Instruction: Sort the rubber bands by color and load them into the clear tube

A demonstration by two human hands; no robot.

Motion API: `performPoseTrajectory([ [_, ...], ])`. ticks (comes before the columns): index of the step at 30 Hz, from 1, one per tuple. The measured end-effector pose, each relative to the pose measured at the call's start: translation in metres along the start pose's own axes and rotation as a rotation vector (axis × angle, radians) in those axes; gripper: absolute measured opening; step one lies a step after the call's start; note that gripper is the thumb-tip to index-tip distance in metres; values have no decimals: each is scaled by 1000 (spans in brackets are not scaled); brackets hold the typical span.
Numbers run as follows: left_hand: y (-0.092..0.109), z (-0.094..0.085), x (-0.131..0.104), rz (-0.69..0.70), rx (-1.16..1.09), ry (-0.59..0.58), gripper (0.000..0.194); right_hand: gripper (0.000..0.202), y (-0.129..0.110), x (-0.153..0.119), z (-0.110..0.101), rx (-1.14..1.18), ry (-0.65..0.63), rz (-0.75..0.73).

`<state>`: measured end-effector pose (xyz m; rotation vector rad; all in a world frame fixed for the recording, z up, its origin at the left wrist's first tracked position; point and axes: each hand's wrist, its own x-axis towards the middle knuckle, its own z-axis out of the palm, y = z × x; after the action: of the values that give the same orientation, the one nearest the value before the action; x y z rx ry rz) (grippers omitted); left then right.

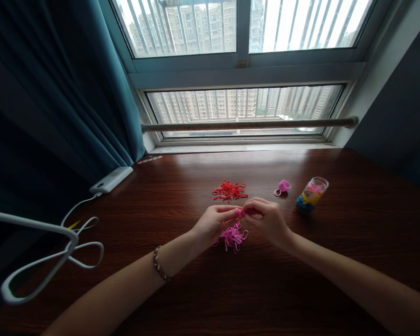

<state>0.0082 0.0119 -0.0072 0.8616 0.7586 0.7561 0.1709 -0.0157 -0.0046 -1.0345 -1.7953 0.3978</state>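
My left hand (pixel 213 223), with a beaded bracelet on its wrist, is closed in a pinch on a small bright pink piece (pixel 239 213), perhaps a rubber band. From the other side my right hand (pixel 268 218) meets it, thumb and finger pinched at the same piece. The fingers hide most of its shape. Just below the hands lies a loose pile of pink rubber bands (pixel 234 237), partly covered by the left fingers. A pile of red rubber bands (pixel 229 190) lies beyond the hands on the dark wooden table (pixel 182 196).
To the right stand a clear jar (pixel 311 195) with pink, yellow and blue contents and a small pink cup-shaped piece (pixel 284 186) with a pale loop. A white power strip (pixel 112 180) and a looped white cable (pixel 52 227) are at left, by the blue curtain (pixel 101 93).
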Motion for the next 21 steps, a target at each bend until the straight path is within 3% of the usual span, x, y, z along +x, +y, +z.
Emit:
performPoseTrajectory([
  [6, -1, 3, -1, 9, 32, 151, 16, 11, -1, 0, 1, 4, -74, 2],
  [10, 0, 3, 0, 27, 10, 173, 14, 12, -2, 1, 1, 77, -145, 86],
  [12, 0, 2, 1, 45, -11, 171, 13, 23, -2, 5, -4, 166, -212, 145],
  [15, 3, -2, 3, 65, -28, 171, 14, 45, -7, 16, -25, 126, -296, 180],
  [17, 5, -5, 4, 82, -32, 173, 14, 46, -13, 26, -50, 2, -282, 171],
  [19, 8, -6, 5, 102, -27, 185, 14, 39, -21, 34, -78, -76, -177, 164],
  [21, 11, -6, 7, 118, -19, 197, 14, 33, -24, 35, -103, -120, 42, 121],
])
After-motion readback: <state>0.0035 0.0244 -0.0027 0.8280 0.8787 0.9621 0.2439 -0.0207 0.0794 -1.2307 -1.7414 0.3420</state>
